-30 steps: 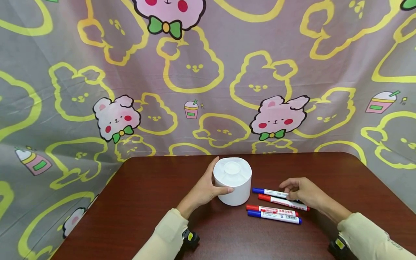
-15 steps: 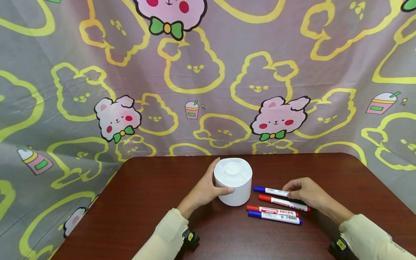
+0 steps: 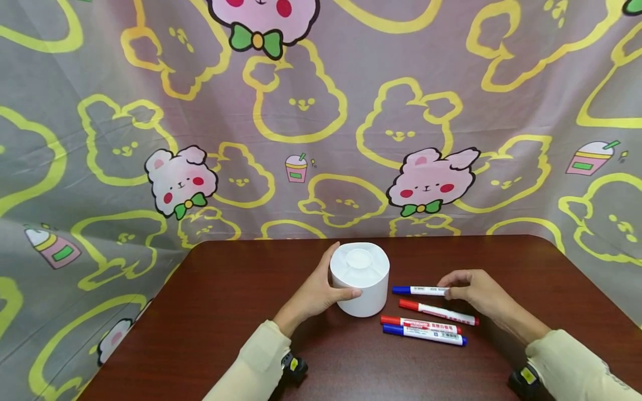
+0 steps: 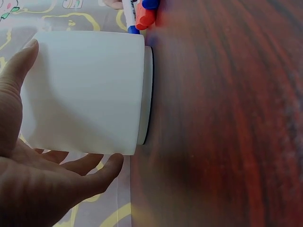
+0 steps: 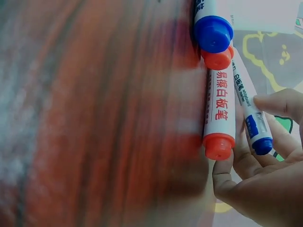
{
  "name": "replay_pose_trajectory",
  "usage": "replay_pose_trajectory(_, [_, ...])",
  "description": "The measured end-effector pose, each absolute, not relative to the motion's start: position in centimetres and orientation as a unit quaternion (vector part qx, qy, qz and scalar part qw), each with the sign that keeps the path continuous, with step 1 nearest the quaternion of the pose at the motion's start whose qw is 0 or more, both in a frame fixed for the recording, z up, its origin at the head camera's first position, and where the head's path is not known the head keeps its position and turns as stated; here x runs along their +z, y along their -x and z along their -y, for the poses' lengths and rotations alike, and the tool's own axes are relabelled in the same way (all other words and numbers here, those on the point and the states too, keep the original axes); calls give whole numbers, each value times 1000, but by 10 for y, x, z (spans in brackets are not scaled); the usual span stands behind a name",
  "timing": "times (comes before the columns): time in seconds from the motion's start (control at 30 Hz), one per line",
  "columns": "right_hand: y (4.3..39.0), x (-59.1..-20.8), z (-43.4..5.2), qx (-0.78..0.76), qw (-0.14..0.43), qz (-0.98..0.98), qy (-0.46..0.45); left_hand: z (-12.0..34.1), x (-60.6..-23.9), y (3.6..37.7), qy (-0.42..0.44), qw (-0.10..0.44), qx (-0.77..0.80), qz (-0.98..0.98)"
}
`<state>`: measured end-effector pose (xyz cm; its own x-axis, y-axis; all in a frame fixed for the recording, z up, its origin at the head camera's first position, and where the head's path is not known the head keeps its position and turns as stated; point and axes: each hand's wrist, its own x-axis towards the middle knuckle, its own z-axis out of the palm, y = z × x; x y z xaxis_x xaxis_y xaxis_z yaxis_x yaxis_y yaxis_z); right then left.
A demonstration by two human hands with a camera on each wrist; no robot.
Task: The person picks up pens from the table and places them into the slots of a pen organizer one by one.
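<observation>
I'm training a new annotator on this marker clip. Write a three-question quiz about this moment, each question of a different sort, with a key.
1. True or false: the left hand grips the white holder.
2. How many markers are on the table?
3. The right hand pinches which marker? A. the far blue marker B. the red marker beside it C. the near blue marker

Key
1. True: thumb and fingers curl round its side.
2. Four: two blue-capped, two red-capped.
3. A: fingertips close on its right end.
</observation>
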<state>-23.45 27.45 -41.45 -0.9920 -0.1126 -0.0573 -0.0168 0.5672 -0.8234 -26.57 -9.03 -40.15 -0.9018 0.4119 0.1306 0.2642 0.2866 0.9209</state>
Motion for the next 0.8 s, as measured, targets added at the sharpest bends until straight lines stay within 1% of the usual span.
replay_pose_trajectory(0.5, [238,-416,-275,-564,46,-824,25,91,-400,265,-218,63,555,-800])
replay_pose_trajectory(0.8, [238,-406,-279,-598,35,-800,35,90,-400,264,-215,63,551,-804])
